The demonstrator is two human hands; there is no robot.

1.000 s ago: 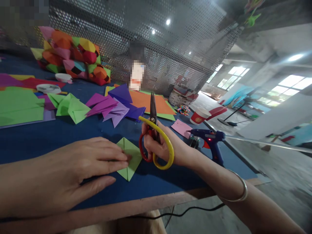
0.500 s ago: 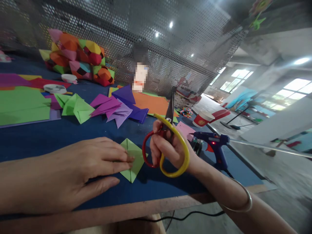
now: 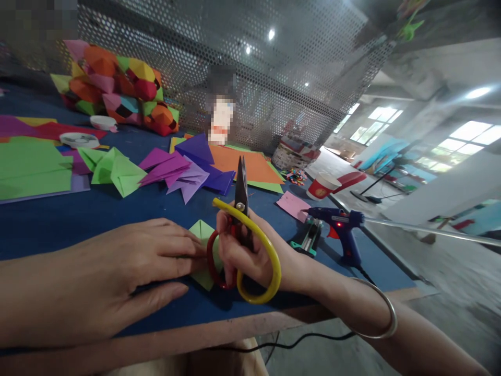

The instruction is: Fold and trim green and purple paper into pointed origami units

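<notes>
My left hand (image 3: pixel 129 271) lies flat with fingers stretched out, pressing down a folded green paper piece (image 3: pixel 201 232) on the blue table (image 3: pixel 97 214). My right hand (image 3: pixel 250 250) is closed on scissors (image 3: pixel 240 219) with a red and a yellow handle loop. Their blades are together and point up and away. The scissors' handles sit right over the green piece's right side, hiding part of it.
Folded green (image 3: pixel 113 169) and purple (image 3: pixel 180 172) paper pieces lie further back, with flat sheets (image 3: pixel 31 172) at left and an orange sheet (image 3: pixel 242 162). A blue glue gun (image 3: pixel 340 227) stands at right, lit red, beside a red paper cup (image 3: pixel 321 186). A colourful paper ball (image 3: pixel 117 89) rests against the perforated metal screen (image 3: pixel 274 78).
My right hand swung the scissors out to the right, then brought them back left and down against the green piece. My left hand stayed on the paper.
</notes>
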